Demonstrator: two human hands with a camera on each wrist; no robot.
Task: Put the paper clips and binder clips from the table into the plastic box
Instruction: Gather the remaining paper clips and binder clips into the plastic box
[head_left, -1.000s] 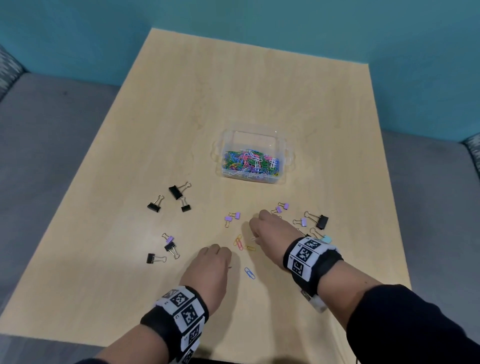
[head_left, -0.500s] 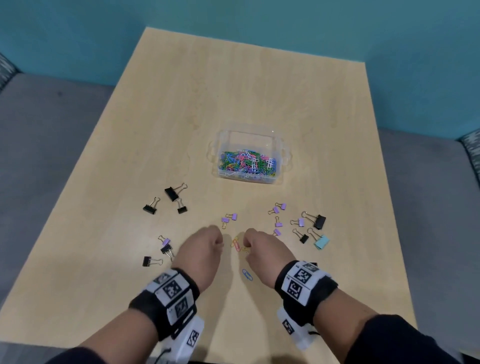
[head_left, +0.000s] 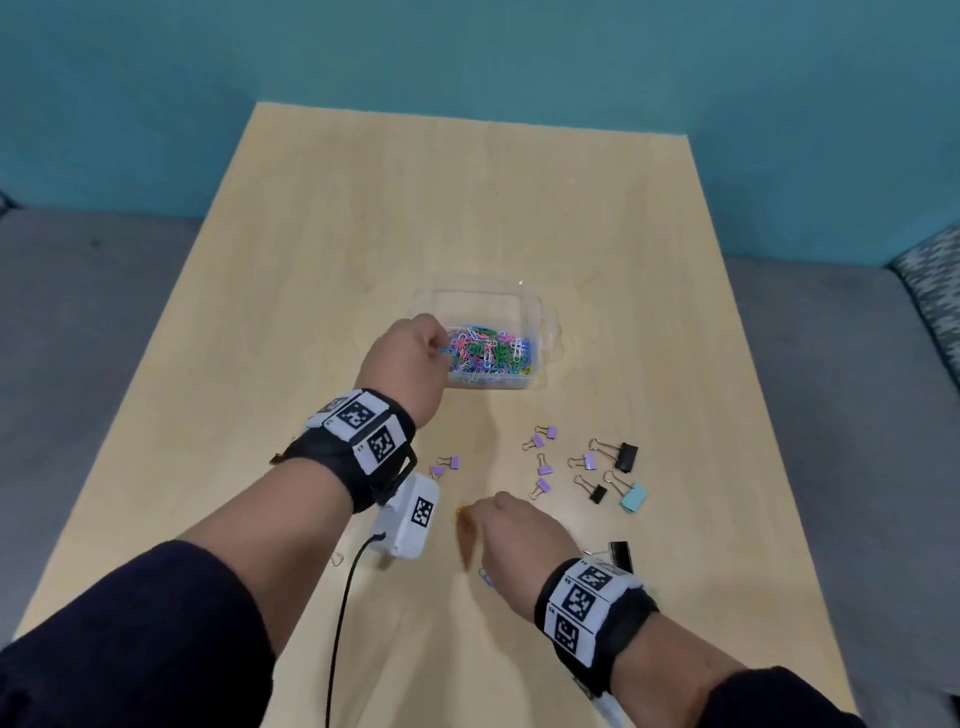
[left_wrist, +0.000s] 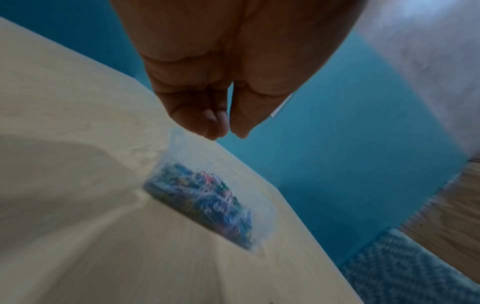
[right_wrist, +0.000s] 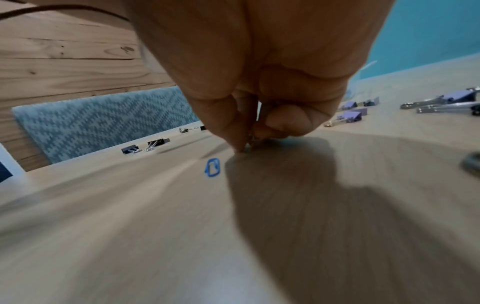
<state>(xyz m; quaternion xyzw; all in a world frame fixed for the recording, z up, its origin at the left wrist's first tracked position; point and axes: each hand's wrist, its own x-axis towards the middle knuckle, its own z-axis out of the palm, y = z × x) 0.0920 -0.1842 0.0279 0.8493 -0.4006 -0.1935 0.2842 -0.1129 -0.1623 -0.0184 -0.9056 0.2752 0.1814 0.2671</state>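
Low in the head view, a blue paper clip (right_wrist: 213, 169) lies beside the right hand (head_left: 519, 540), whose fingertips (right_wrist: 240, 147) are pinched on small clips at the table (head_left: 291, 291). Binder clips (head_left: 587, 470) are scattered right of centre. Higher, the left hand (head_left: 408, 366) (fingers bunched, contents unclear) is held at the plastic box (head_left: 543, 325), already heaped with paper clips (head_left: 491, 353).

A clear plastic box (head_left: 540, 317), heaped with coloured paper clips (head_left: 491, 353), stands at mid-frame on a pale wooden table (head_left: 311, 260). The left hand (head_left: 408, 366) hovers at its left edge, fingers curled, a clip at the fingertips. Lower right of centre, the right hand (head_left: 514, 535) pinches at the tabletop. Right of it lie purple binder clips (head_left: 544, 467), black ones (head_left: 621, 454) and a light blue one (head_left: 634, 498).
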